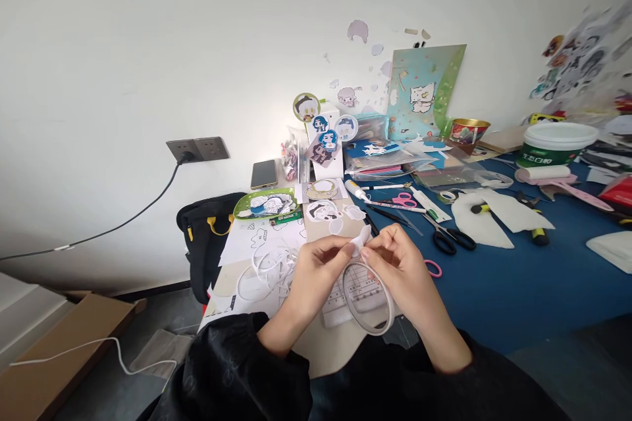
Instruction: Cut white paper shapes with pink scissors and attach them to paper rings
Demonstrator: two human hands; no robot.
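Note:
Both hands meet above the front of the table. My left hand is closed, its thumb and fingertips pinching a small white piece that looks like paper. My right hand pinches at the other side of the same piece. Just below the fingertips hangs a thin pale ring, like a narrow roll of tape, close against my right fingers; how it is held is hidden. Under the hands lies a sheet printed with a grid. Curled white strips are heaped beside my left hand.
Behind the hands lie paper character cutouts, a green tray of cutouts and a phone. Black-handled scissors, pink scissors and glue tubes are to the right. A white-lidded tub stands farther right.

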